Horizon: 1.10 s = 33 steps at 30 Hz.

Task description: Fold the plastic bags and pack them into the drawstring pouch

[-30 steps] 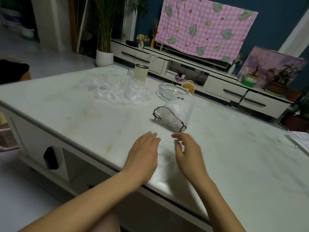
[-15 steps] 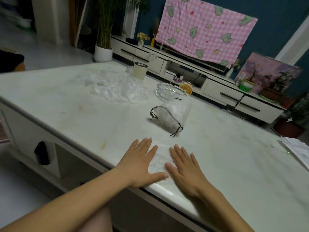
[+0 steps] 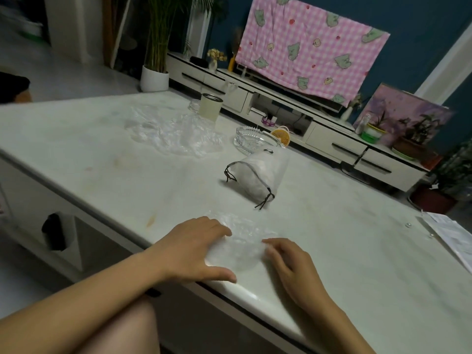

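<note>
Grasping a crumpled clear plastic bag (image 3: pixel 238 247) by its left edge with the left hand (image 3: pixel 194 247), lower centre; right hand (image 3: pixel 288 264) curled at its right edge, grip unclear.

Left hand (image 3: pixel 194 249) and right hand (image 3: pixel 288 264) grip a clear plastic bag (image 3: pixel 238 251) on a white table (image 3: pixel 102 162), drawstring pouch (image 3: pixel 258 177) beyond.

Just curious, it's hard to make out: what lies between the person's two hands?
In the head view, a crumpled clear plastic bag lies on the table between the left hand and right hand.
</note>
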{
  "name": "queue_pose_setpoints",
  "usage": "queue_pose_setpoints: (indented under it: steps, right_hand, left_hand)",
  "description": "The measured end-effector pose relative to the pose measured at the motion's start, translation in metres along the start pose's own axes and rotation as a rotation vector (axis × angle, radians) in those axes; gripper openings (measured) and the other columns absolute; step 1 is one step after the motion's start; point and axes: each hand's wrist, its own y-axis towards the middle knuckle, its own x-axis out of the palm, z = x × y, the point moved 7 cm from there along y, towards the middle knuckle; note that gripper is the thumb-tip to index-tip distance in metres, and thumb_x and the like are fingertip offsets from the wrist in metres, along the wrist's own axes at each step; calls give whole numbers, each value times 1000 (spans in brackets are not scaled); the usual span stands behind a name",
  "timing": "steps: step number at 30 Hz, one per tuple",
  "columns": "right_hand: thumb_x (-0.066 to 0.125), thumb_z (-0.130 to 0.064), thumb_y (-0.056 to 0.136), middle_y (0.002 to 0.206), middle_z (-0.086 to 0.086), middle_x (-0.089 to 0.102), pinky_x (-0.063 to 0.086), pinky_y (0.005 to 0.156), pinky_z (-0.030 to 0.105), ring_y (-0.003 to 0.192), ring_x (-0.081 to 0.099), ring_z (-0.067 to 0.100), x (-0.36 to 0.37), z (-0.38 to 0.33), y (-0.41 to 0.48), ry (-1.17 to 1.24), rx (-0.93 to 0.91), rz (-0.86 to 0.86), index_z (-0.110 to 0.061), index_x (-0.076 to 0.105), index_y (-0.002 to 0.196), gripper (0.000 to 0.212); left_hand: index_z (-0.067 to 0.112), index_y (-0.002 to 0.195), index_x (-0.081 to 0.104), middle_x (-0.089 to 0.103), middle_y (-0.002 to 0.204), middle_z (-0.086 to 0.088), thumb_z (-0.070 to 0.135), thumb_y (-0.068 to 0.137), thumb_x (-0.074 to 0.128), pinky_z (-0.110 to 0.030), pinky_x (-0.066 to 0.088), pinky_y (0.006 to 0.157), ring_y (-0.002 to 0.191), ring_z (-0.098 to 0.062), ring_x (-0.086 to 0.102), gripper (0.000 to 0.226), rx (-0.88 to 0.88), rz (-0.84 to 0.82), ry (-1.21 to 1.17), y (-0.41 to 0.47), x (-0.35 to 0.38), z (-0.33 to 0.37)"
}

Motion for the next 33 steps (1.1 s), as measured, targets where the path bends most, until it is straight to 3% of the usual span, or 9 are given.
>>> queue_pose_setpoints:
  steps: [5, 9, 12, 15, 21, 25, 28, 30, 33]
  right_hand:
    - [51, -21, 96, 66, -6, 57, 35, 59, 16, 60, 48, 4, -10, 10, 30, 88, 143, 125, -14, 57, 73, 25]
    - [47, -33, 97, 59, -3, 50, 31, 55, 27, 59, 44, 15, -1, 20, 42, -61, 259, 150, -11, 49, 67, 38]
    - [44, -41, 96, 65, -4, 51, 31, 56, 30, 65, 47, 18, 0, 25, 47, -231, 349, 169, -11, 50, 76, 37]
    - [43, -43, 96, 76, -2, 54, 33, 63, 31, 74, 51, 22, 0, 30, 49, -334, 402, 186, -13, 47, 83, 33]
    - [41, -40, 97, 97, 5, 54, 39, 73, 34, 95, 51, 25, -18, 44, 38, -515, 461, 249, -10, 53, 95, 32]
    - [46, -28, 97, 100, 7, 58, 35, 69, 30, 91, 51, 22, -30, 59, 32, -447, 464, 227, -11, 57, 96, 20]
    - [60, -14, 91, 94, 2, 66, 39, 68, 21, 88, 59, 19, -45, 38, 36, 196, 371, 282, -15, 62, 91, 2]
    - [68, -19, 83, 102, -1, 68, 48, 79, 18, 98, 63, 13, -42, 2, 42, 609, 297, 80, -18, 62, 106, 23]
    - [71, -33, 79, 117, -4, 65, 47, 96, 24, 108, 61, 6, -22, -41, 47, 646, 240, -335, -19, 53, 125, 51]
  left_hand:
    - [22, 101, 61, 61, 92, 8, 70, 75, 27, -26, 36, 74, 95, -17, 55, 64, -169, 165, -85, 14, -3, -12]
    - [16, 64, 36, 47, 64, 1, 43, 99, 35, -34, 28, 61, 76, -31, 50, 44, -530, 262, -104, 29, -2, -24]
    - [15, 93, 50, 62, 99, -6, 36, 102, 30, -31, 32, 67, 96, -29, 59, 30, -631, 224, 134, 41, 3, -24]
    - [14, 123, 38, 46, 122, -7, 33, 102, 30, -31, 38, 75, 111, -25, 53, 29, -629, 146, 325, 50, 9, -24]
    - [13, 120, 48, 38, 125, -8, 43, 100, 29, -35, 31, 92, 117, -26, 37, 41, -698, 66, 446, 47, 10, -36]
    - [17, 86, 56, 53, 99, -3, 40, 94, 49, -28, 35, 79, 102, -25, 49, 25, -637, 175, -29, 47, -1, -42]
    - [16, 65, 40, 42, 65, 2, 24, 83, 70, -14, 32, 47, 60, -15, 43, 35, -565, 244, -738, 52, -11, -40]
    - [16, 67, 43, 41, 64, 0, 21, 81, 73, -13, 34, 43, 53, -11, 39, 33, -510, 133, -962, 55, -14, -27]
    - [20, 70, 49, 48, 69, 3, 25, 80, 73, -17, 39, 50, 59, -8, 45, 26, -423, -47, -1015, 53, -18, -4]
